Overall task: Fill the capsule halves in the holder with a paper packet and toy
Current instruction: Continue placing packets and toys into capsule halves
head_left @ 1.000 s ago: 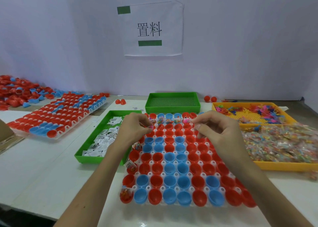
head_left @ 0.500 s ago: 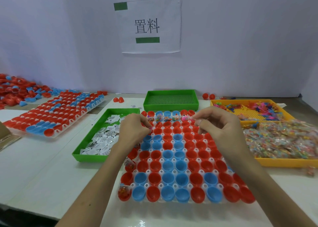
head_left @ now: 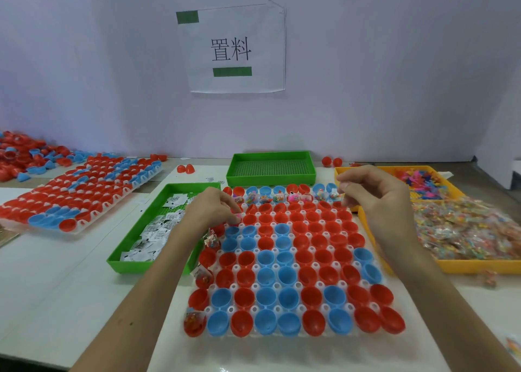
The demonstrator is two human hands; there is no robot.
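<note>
Left hand (head_left: 211, 212): fingers curled, tips pinching a small pink piece (head_left: 238, 217) above the far-left corner of the holder.
Right hand (head_left: 375, 199): thumb and forefinger tips pressed together, other fingers curled. Whether anything lies between the tips cannot be told.
Holder (head_left: 275, 266): white grid tray lying under and between both hands and reaching back toward the person.
Capsule halves (head_left: 266, 275): red and blue cups seated open side up across the holder.
Filled row (head_left: 277, 198): the far row, between the two sets of fingertips, holds small colourful toys.
Filled column (head_left: 194, 319): red halves beside the left forearm hold clear packets with coloured contents.
Paper packets (head_left: 158, 230): white, piled in a green tray (head_left: 135, 264) just left of the left hand.
Bagged toys (head_left: 465, 230): heaped in a yellow tray (head_left: 479, 267) just right of the right hand.
Green mesh tray (head_left: 270, 168): beyond both hands, near the wall.
Second holder (head_left: 79, 196): well to the left of the left hand, loaded with capsule halves.
</note>
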